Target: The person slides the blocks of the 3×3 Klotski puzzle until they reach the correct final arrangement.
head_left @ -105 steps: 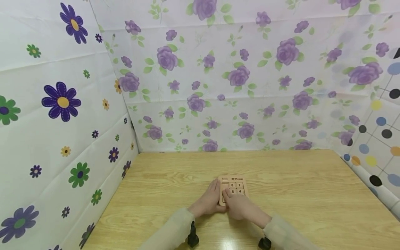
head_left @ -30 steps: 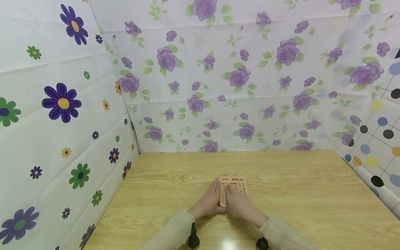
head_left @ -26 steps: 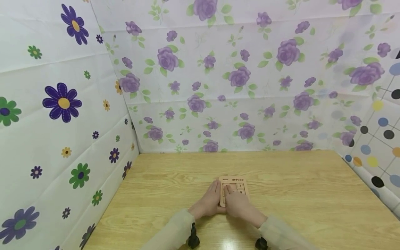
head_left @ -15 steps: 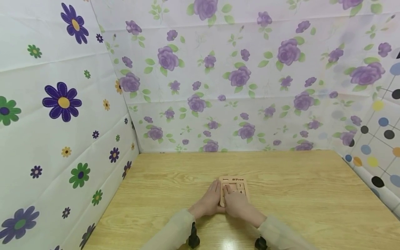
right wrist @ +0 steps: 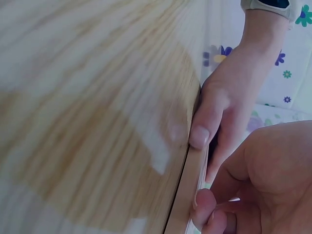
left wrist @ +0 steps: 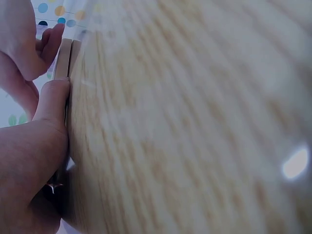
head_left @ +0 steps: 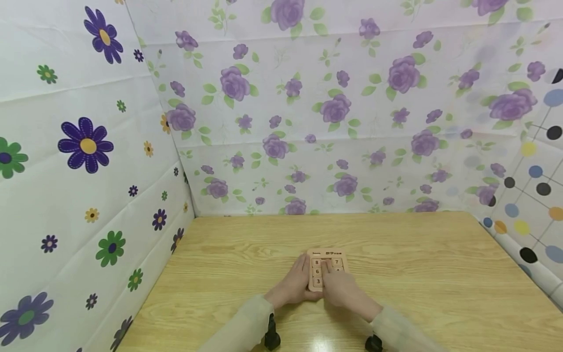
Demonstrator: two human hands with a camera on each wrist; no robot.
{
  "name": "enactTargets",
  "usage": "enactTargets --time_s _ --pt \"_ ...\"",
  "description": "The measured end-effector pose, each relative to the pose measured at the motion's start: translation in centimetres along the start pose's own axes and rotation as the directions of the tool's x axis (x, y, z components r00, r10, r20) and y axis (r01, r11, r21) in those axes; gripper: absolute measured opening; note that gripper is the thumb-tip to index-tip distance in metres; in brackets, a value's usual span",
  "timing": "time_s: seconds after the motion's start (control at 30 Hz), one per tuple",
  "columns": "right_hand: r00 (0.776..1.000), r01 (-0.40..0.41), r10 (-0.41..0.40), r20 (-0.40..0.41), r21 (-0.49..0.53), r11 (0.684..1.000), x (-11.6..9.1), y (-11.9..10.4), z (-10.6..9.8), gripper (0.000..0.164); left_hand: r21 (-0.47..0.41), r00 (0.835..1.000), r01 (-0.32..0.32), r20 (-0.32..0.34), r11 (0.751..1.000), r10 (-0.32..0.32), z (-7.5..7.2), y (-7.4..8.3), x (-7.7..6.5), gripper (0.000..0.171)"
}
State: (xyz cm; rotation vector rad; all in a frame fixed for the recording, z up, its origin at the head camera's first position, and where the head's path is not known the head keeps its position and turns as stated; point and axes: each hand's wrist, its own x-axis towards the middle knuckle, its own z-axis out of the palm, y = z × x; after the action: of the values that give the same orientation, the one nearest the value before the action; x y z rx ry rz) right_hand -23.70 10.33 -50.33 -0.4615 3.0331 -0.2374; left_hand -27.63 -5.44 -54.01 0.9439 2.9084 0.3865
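From here I see a flat, pale tan wooden board [head_left: 327, 253] with square number tiles [head_left: 317, 272] lying on the light-brown wooden surface [head_left: 237, 254]. The left hand [head_left: 294, 283] hugs its left side, fingers straight, thumb along the near edge. The right hand [head_left: 340, 288] points two straight fingers, seemingly touching tiles, gripping nothing.

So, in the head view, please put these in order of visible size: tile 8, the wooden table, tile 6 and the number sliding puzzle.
1. Wooden table
2. Number sliding puzzle, partly covered
3. Tile 8 and tile 6: they look alike, so unranked
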Motion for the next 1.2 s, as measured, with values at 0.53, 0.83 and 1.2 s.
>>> enactTargets --time_s 0.53,0.83,1.2 --pt "0.994 -0.111 0.110 -0.021 -0.048 0.993 -0.9 1.6 -0.5 0.060 -0.079 1.000 0.010 -0.021 0.997 -0.012 0.1 -0.1 -0.2 0.117" --pt "0.996 -0.088 0.089 0.010 -0.107 0.990 -0.9 1.5 -0.7 0.056 -0.020 1.000 0.027 0.004 0.999 -0.027 0.0 -0.1 0.0 0.116" --pt "0.991 -0.125 0.130 0.044 -0.097 0.987 -0.5 0.9 -0.3 0.060 -0.025 1.000 0.018 0.000 1.000 -0.018 0.0 -0.1 0.0 0.116"
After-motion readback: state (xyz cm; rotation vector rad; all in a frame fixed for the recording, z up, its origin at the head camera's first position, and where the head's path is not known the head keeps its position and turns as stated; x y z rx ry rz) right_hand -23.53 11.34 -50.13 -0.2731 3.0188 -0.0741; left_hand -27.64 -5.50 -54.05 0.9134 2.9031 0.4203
